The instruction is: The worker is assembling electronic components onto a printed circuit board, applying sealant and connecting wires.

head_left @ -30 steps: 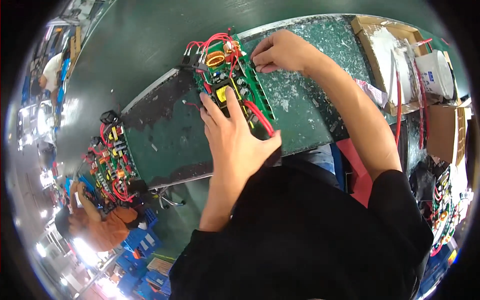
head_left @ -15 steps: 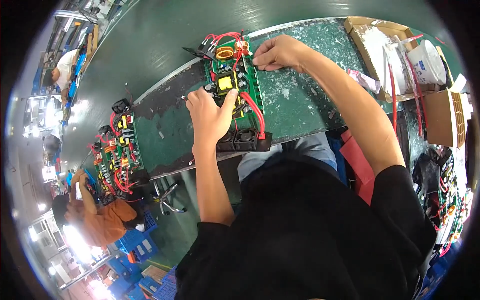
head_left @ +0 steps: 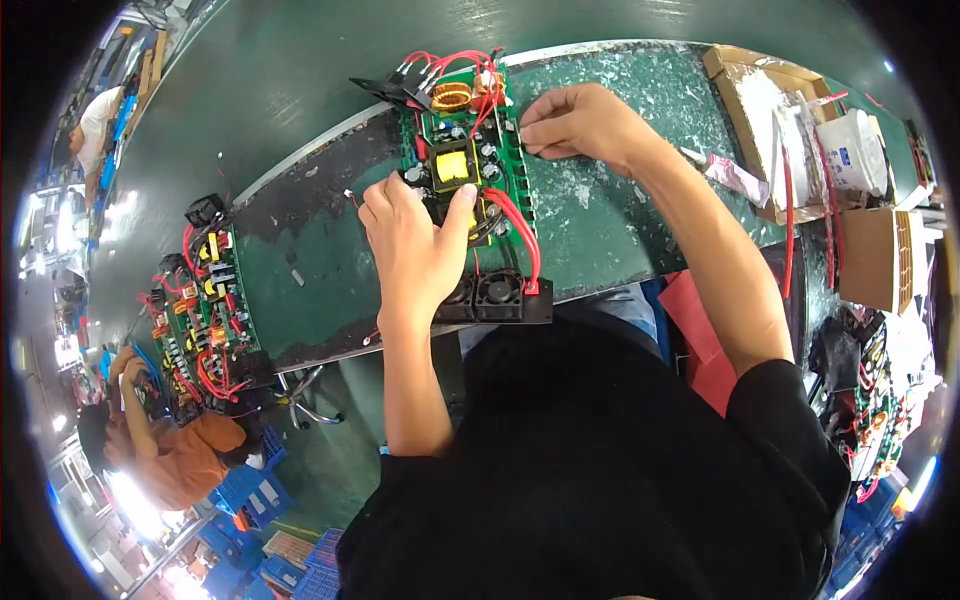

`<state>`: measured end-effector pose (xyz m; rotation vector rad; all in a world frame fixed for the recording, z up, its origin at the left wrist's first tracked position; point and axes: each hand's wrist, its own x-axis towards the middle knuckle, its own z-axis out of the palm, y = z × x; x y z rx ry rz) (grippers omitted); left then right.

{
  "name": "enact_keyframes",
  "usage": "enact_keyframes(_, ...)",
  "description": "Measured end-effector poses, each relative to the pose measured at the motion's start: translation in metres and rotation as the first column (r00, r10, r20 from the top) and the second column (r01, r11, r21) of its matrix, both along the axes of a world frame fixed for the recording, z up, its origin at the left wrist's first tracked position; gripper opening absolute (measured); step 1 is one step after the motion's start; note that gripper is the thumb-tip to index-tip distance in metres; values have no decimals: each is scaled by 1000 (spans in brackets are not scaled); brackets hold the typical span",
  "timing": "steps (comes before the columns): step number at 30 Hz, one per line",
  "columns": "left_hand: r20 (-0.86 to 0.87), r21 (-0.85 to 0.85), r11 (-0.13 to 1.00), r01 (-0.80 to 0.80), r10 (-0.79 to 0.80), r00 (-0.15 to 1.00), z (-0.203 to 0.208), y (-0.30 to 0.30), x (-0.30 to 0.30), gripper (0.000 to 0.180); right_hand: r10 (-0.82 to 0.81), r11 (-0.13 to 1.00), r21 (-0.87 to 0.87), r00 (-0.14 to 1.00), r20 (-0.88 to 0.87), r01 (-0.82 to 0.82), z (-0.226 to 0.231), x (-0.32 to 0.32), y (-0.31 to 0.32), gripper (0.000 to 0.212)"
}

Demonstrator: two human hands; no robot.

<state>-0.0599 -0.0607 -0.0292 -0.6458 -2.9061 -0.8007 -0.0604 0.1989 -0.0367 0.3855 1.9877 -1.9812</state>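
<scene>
A green circuit board (head_left: 510,172) lies lengthwise on the bench, bearing copper-wound coils (head_left: 451,96), a yellow-topped transformer (head_left: 452,167) and thick red wires (head_left: 517,226). Black fans (head_left: 499,291) sit at its near end, and a black part (head_left: 385,92) on red leads sticks out at its far left. My left hand (head_left: 408,235) is closed over the board's left side, its thumb across the parts just nearer than the transformer. Beside the far right edge, my right hand (head_left: 585,128) has its fingers pinched together; whatever they hold is hidden.
Another populated board (head_left: 205,310) lies at the bench's left end, near a person in orange (head_left: 190,455). To the right stand a cardboard tray (head_left: 745,90) with white residue, a white tub (head_left: 853,150) and a carton (head_left: 872,262). A crumpled tube (head_left: 738,180) lies before the tray.
The view has shifted slightly, with the far-left board now lower and further left. My right hand stays at the board's edge with its wrist a little lower. My left hand keeps its hold.
</scene>
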Motion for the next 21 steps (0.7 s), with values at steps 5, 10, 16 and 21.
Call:
enact_keyframes(5, 12, -14, 1000, -12, 12, 1000, 0, 2, -2, 70, -49, 999, 16, 997, 58, 48, 4, -5, -2, 20)
enact_keyframes(10, 12, -17, 1000, -9, 10, 1000, 4, 1, 1, 71, -44, 992, 120, 999, 0, 44, 13, -3, -10, 23)
enact_keyframes(16, 26, -2, 1000, 3, -3, 1000, 1, -1, 1, 70, -83, 989, 113, 994, -66, 90, 2, -1, -13, 26)
enact_keyframes(21, 21, 16, 1000, -3, 2, 1000, 1, 0, 2, 71, -24, 994, 97, 986, -162, 40, -4, 7, -8, 30)
